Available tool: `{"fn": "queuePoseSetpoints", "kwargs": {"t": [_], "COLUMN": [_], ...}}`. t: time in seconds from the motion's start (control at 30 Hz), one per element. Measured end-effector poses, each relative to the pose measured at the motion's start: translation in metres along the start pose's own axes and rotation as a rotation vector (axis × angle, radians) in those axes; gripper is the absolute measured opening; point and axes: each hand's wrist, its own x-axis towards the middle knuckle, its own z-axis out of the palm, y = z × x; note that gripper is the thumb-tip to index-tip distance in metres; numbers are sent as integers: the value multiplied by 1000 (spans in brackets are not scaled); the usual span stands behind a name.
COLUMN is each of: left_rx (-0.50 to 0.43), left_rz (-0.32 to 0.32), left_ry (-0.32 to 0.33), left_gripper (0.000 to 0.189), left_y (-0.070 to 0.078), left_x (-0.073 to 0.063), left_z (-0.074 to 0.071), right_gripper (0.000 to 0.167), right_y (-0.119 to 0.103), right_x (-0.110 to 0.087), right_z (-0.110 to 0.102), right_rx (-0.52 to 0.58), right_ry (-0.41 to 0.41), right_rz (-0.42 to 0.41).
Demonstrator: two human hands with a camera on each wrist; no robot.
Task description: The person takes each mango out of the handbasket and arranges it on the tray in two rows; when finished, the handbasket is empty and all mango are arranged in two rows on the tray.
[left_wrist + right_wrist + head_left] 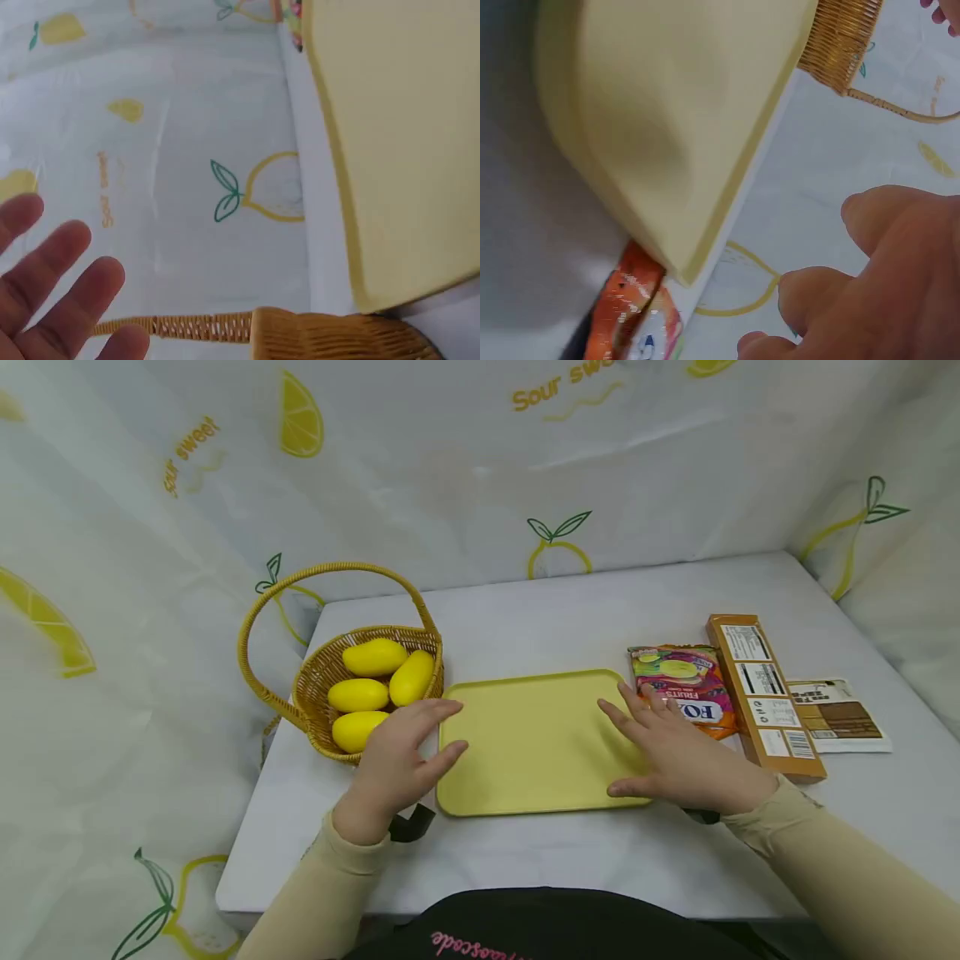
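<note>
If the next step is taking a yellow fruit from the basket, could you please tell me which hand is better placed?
Probably the left hand: it is open and close to the wicker basket holding yellow fruits, while the right hand is across the tray, near the candy packet.

At left we see bright yellow mango-like fruits [375, 657] and a golden-brown woven basket [322, 678]; at centre, a pale-yellow tray [532, 735]; at right, a purple, red and orange packet [678, 668] and a brown box [732, 647] with white labels [760, 679]. Up top, we find white cloth [442, 468] printed with yellow lemons [302, 418], green leaves [573, 524] and orange lettering [536, 395].
</note>
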Motion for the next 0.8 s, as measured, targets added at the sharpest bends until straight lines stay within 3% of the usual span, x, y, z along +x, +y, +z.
{"fn": "queuePoseSetpoints", "kwargs": {"t": [0.1, 0.2, 0.27, 0.37, 0.47, 0.57, 0.7, 0.8], "left_rx": [-250, -538, -720, -933, -1045, -1067, -1067, -1044], "left_rz": [-276, -576, -733, -902, -1016, -1096, -1158, -1170], "left_ry": [21, -2, -26, -54, -87, -145, -201, -243], "left_gripper": [40, 44, 51, 59, 61, 62, 65, 65], "left_y": [-14, -35, -52, -79, -101, -117, -133, -141], "left_x": [4, 18, 29, 47, 62, 72, 79, 82], "left_z": [-18, -38, -49, -56, -55, -53, -49, -48], "right_gripper": [116, 118, 119, 120, 121, 122, 122, 122], "right_y": [10, 18, 22, 28, 33, 35, 37, 38], "right_x": [-6, -9, -10, -12, -15, -15, -13, -12], "right_z": [9, 17, 23, 29, 34, 38, 42, 45], "right_rx": [30, 61, 78, 108, 130, 147, 160, 168], "right_ry": [-19, -26, -24, -27, -26, -23, -17, -11], "right_rz": [42, 68, 69, 70, 75, 79, 81, 78]}}
